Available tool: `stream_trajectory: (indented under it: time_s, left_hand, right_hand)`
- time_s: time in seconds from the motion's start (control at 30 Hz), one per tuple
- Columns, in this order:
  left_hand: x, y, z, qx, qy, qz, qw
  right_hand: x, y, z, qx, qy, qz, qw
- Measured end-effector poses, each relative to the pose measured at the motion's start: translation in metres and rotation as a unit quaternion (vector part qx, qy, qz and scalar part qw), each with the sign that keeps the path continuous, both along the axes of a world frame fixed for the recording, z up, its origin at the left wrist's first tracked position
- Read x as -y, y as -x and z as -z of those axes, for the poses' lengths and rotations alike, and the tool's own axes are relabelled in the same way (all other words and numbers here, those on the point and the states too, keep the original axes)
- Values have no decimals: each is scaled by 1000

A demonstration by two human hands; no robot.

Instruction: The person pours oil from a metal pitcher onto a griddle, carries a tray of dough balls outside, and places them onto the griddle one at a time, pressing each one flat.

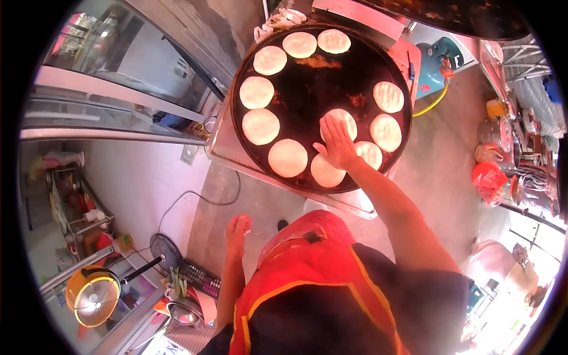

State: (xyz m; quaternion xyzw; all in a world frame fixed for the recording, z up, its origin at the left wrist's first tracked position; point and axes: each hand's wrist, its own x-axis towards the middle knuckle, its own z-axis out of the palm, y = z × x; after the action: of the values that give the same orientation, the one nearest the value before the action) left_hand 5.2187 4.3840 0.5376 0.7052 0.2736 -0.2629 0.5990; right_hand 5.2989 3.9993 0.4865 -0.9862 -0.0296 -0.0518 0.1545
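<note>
My right hand [337,143] lies flat, fingers stretched out, on a pale round flatbread [347,122] near the front of the large dark griddle [307,127]. Part of that flatbread is hidden under the fingers. Just below my palm sits another flatbread [326,173], and one more flatbread [370,155] is beside my wrist. Several others lie around the griddle's edge, among them a plain flatbread [287,158] at the front left and a ridged flatbread [389,97] on the right. Away from the griddle, my left hand [238,228] hangs by my side with its fingers curled in, nothing visible in them.
A raised dark round lid [461,15] overhangs the back right. Behind the griddle's right side stands a blue gas cylinder [431,70] with a yellow hose [431,108]. Glass panels border the left. A yellow round lamp or fan [93,297] stands lower left; a cable [207,203] crosses the floor.
</note>
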Motion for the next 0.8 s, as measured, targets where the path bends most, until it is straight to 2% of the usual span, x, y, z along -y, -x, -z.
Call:
stream_trajectory:
  time_s: [0.07, 0.1, 0.2, 0.23, 0.43, 0.53, 0.57, 0.7, 0.8]
  left_hand:
    - [-4, 0, -2, -4, -5, 0, 1000]
    - [-4, -1, -1, -7, -4, 2, 1000]
    - [-2, 1, -2, -7, -7, -1, 1000]
    - [-2, 1, -3, -4, -11, -2, 1000]
    - [-2, -1, -4, -4, 5, 4, 1000]
    - [-6, 2, 0, 5, -4, 19, 1000]
    - [-6, 0, 0, 0, -4, 21, 1000]
    - [-3, 0, -1, -8, -14, 29, 999]
    - [6, -6, -7, -10, -20, 29, 999]
  right_hand:
    - [1, -3, 3, -14, 22, 3, 1000]
    - [4, -3, 0, 9, -2, 2, 1000]
    - [21, -10, 6, 13, 37, 66, 997]
    - [23, -7, 11, 36, 56, 54, 996]
    - [23, -6, 10, 45, 9, 56, 997]
    - [14, 9, 10, 61, -9, 6, 998]
    - [10, 14, 1, 28, 6, 7, 1000]
    - [20, -9, 10, 49, 34, 6, 998]
    - [34, -41, 11, 12, 34, 29, 999]
